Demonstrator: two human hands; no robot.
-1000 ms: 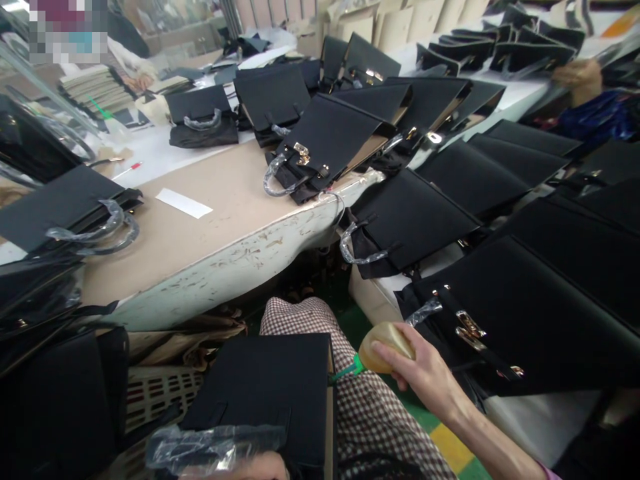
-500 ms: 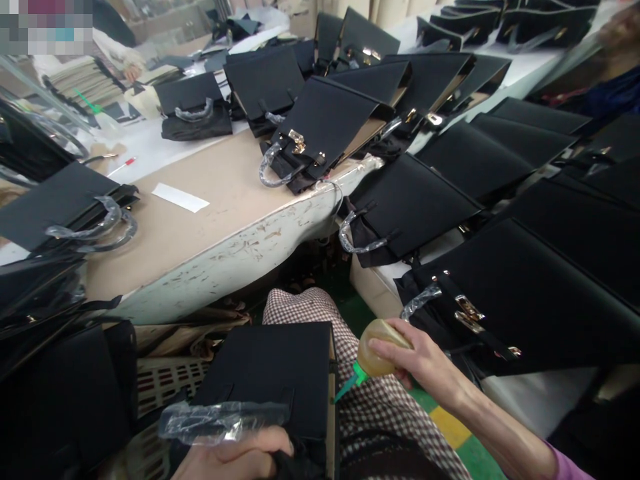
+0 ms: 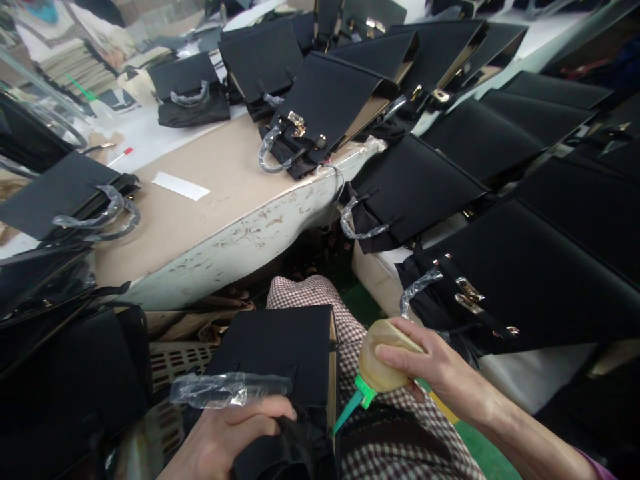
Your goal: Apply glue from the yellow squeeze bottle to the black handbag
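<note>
A black handbag point(image 3: 280, 350) rests on my lap, its handle wrapped in clear plastic point(image 3: 227, 389). My left hand point(image 3: 225, 440) is closed on the bag's near black edge, at the bottom of the view. My right hand point(image 3: 433, 370) grips a yellowish squeeze bottle point(image 3: 377, 357) with a green nozzle point(image 3: 350, 407). The nozzle tip points down at the bag's right side edge, close to it or touching; I cannot tell which.
A worn beige worktable point(image 3: 220, 220) lies ahead with a white paper strip point(image 3: 181, 186) and several black handbags. More black bags point(image 3: 525, 280) with gold clasps fan out over the white bench on the right. A slatted crate point(image 3: 170, 363) sits low left. Green floor shows below.
My left hand has come up into view and closed on the bag's edge. The bottle in my right hand has tilted so that its nozzle points down at the bag's side.
</note>
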